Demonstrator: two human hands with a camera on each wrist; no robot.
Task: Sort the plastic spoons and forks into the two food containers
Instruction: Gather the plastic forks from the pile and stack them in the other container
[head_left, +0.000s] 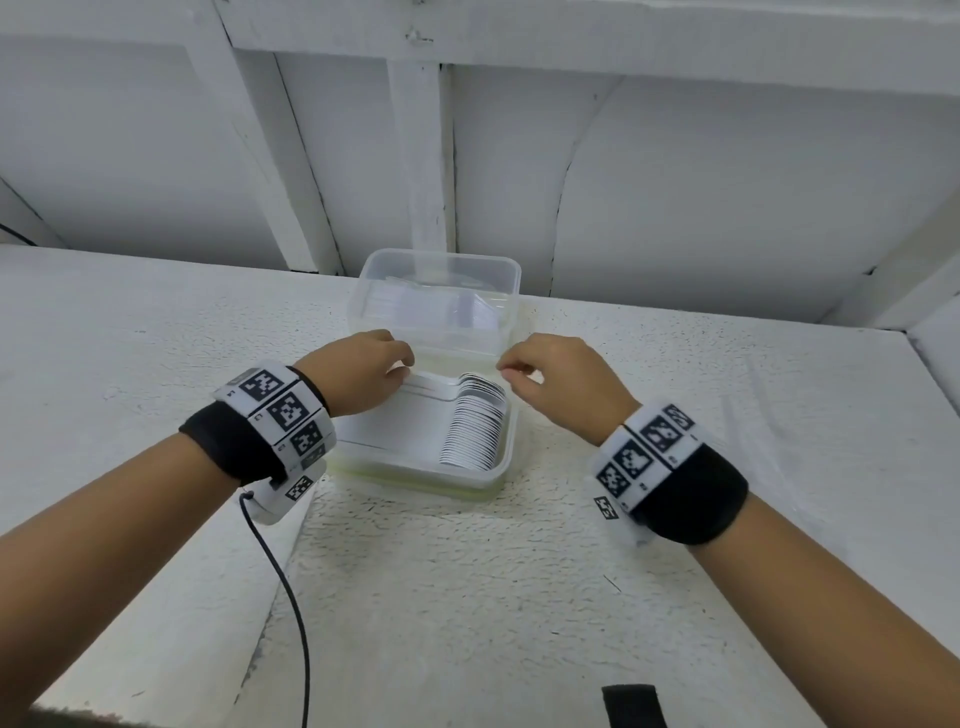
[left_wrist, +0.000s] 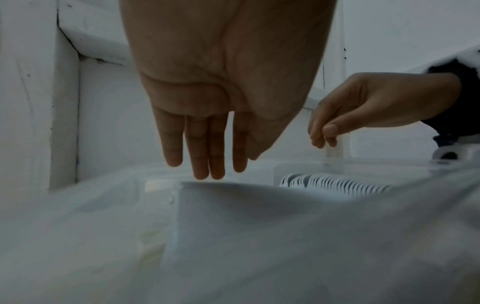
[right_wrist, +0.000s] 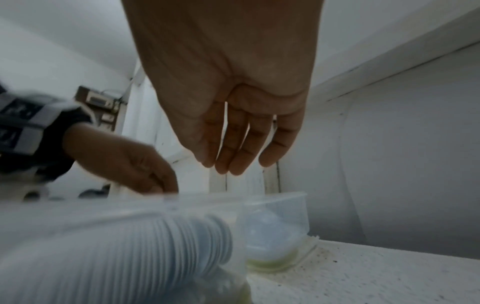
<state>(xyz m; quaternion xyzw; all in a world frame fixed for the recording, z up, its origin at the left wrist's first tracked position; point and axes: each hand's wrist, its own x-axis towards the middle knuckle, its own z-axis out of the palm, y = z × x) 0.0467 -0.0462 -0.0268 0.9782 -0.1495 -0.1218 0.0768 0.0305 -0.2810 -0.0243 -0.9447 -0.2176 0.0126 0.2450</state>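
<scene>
I see two clear food containers on the white table (head_left: 519, 597), one behind the other and touching. The near container (head_left: 498, 470) holds a tight row of white spoons (head_left: 475, 421) along its right side. The far container (head_left: 511, 275) holds pale cutlery too blurred for me to name. My left hand (head_left: 358, 371) hangs over the near container's back left rim, fingers straight and close together in the left wrist view. My right hand (head_left: 563, 382) sits over the back right corner; whether its thumb and fingers are pinching something there I cannot tell.
</scene>
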